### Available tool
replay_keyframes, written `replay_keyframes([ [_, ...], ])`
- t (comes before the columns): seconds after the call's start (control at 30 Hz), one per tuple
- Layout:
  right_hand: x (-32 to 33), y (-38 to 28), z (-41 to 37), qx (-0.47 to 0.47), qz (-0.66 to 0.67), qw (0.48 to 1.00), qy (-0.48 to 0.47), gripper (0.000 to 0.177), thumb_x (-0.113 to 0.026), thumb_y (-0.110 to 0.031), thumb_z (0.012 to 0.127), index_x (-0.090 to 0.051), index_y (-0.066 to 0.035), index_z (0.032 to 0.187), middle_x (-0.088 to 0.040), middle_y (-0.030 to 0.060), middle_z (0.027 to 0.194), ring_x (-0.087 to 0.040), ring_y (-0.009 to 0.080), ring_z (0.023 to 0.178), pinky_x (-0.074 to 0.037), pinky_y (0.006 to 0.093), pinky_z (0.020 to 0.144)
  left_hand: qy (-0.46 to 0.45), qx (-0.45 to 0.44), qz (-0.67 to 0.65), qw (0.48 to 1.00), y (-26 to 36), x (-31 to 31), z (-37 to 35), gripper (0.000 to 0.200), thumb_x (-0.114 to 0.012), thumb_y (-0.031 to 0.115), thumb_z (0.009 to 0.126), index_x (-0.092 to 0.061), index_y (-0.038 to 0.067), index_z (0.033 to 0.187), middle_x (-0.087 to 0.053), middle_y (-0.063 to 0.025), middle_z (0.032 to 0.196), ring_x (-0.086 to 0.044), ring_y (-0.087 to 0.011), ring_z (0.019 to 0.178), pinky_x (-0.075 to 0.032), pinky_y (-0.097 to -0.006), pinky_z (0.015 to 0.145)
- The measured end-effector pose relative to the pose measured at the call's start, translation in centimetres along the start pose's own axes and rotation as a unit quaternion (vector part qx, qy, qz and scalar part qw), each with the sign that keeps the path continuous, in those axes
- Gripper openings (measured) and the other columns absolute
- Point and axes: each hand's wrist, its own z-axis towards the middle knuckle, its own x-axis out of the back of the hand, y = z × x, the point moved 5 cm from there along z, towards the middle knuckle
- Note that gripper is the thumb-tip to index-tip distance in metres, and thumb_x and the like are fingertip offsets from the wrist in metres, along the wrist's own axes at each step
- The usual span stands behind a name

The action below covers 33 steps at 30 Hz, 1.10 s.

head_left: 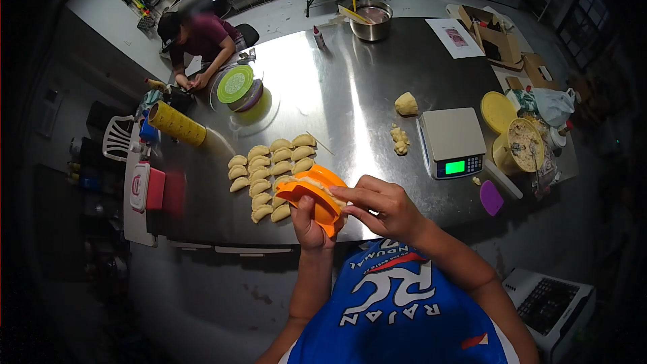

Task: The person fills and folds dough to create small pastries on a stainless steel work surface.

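My left hand [311, 228] is wrapped round an orange dumpling mould [317, 207], its thumb on the near face. The mould is partly folded, and pale dough [317, 183] shows between its two halves. At the mould's right edge, my right hand [377, 205] pinches the rim of the dough with bent fingers. Just beyond the mould, rows of folded half-moon dumplings [259, 162] lie on the steel table [323, 81]. Some of them are partly hidden behind the mould.
On the right stand a digital scale [455, 136], a tub of filling [522, 148] and a purple scraper [490, 198]. Dough lumps [406, 104] lie left of the scale. A yellow roll [176, 123] stands at left; a person [202, 40] sits at the far left corner.
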Motion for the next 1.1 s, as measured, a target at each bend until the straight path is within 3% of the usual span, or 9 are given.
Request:
replay_keyframes([
  [0.07,-0.3,0.5,-0.2,-0.009,0.019,1.0,0.006,0.026,-0.066,-0.008,0.085,-0.063,-0.004,0.11,-0.054,0.0089,0.078,-0.058,0.0188,0.06,-0.047,0.0291,0.055,0.044,-0.018,0.031,0.998,0.0,0.3,0.1,0.042,-0.051,0.026,0.092,-0.048,0.003,0.127,-0.057,-0.0118,0.12,-0.058,-0.0237,0.109,-0.046,-0.0385,0.096],
  [0.27,-0.6,0.9,-0.2,-0.01,-0.006,1.0,0.024,0.009,-0.063,-0.004,0.086,-0.058,0.001,0.092,-0.054,0.0103,0.079,-0.058,0.0206,0.061,-0.047,0.0302,0.055,0.076,-0.029,0.053,0.995,-0.3,0.5,0.1,0.041,-0.051,0.025,0.093,-0.048,0.003,0.127,-0.057,-0.0115,0.119,-0.058,-0.0241,0.108,-0.046,-0.039,0.095],
  [0.4,-0.4,0.6,-0.5,0.016,0.011,1.0,0.001,0.008,-0.06,-0.001,0.087,-0.056,0.002,0.093,-0.053,0.0108,0.078,-0.058,0.0214,0.062,-0.047,0.0308,0.056,0.078,-0.029,0.025,0.996,0.0,0.0,0.1,0.039,-0.05,0.024,0.093,-0.048,0.004,0.126,-0.058,-0.0115,0.118,-0.058,-0.0244,0.107,-0.046,-0.0398,0.095],
  [0.57,-0.1,1.7,-2.0,-0.073,0.14,0.987,0.014,0.007,-0.056,-0.005,0.09,-0.052,0.0,0.087,-0.051,0.0085,0.077,-0.052,0.0145,0.062,-0.041,0.0259,0.057,0.089,0.006,-0.059,0.994,-0.5,-0.2,0.3,0.038,-0.05,0.027,0.094,-0.049,0.005,0.125,-0.06,-0.0108,0.116,-0.06,-0.0237,0.104,-0.05,-0.0382,0.091],
  [0.67,-0.6,3.3,-2.2,-0.121,0.228,0.965,0.055,0.013,-0.053,-0.008,0.093,-0.05,-0.001,0.082,-0.05,0.0065,0.076,-0.049,0.01,0.064,-0.039,0.0241,0.057,0.119,-0.008,-0.02,0.993,-0.5,-0.9,0.3,0.038,-0.049,0.028,0.095,-0.049,0.005,0.124,-0.06,-0.0102,0.115,-0.061,-0.0227,0.102,-0.05,-0.0367,0.09],
  [0.8,-1.8,3.5,-1.8,-0.194,0.18,0.964,0.041,0.014,-0.05,-0.01,0.095,-0.049,-0.002,0.084,-0.049,0.0032,0.072,-0.049,0.0077,0.066,-0.04,0.0237,0.059,0.133,-0.046,0.02,0.99,-0.6,-1.2,0.3,0.037,-0.05,0.027,0.095,-0.049,0.004,0.124,-0.06,-0.0097,0.115,-0.061,-0.0217,0.103,-0.05,-0.0358,0.09],
  [0.87,-2.2,3.8,-1.8,-0.248,0.315,0.905,0.142,0.011,-0.05,-0.012,0.096,-0.05,-0.002,0.093,-0.05,0.0013,0.07,-0.05,0.0073,0.066,-0.041,0.0221,0.059,0.155,-0.077,0.062,0.983,-0.4,-1.3,0.3,0.034,-0.05,0.023,0.095,-0.049,0.003,0.122,-0.059,-0.0089,0.114,-0.06,-0.0202,0.102,-0.049,-0.0345,0.09],
  [1.0,-2.9,4.8,-2.8,-0.266,0.36,0.89,0.086,0.012,-0.049,-0.012,0.096,-0.05,-0.001,0.101,-0.054,0.0007,0.073,-0.051,0.0071,0.065,-0.044,0.0215,0.061,0.157,-0.112,0.075,0.978,-0.1,-1.7,0.1,0.03,-0.052,0.011,0.094,-0.049,0.001,0.122,-0.057,-0.0094,0.115,-0.058,-0.0188,0.105,-0.048,-0.0336,0.093],
  [1.1,-3.4,4.7,-2.7,-0.271,0.296,0.914,0.061,0.013,-0.049,-0.011,0.096,-0.051,0.001,0.102,-0.058,0.0048,0.074,-0.055,0.0093,0.066,-0.046,0.0235,0.062,0.175,-0.132,0.09,0.971,-0.2,-1.9,0.1,0.029,-0.054,0.008,0.093,-0.049,0.0,0.12,-0.057,-0.01,0.113,-0.059,-0.0187,0.102,-0.05,-0.0331,0.089],
])
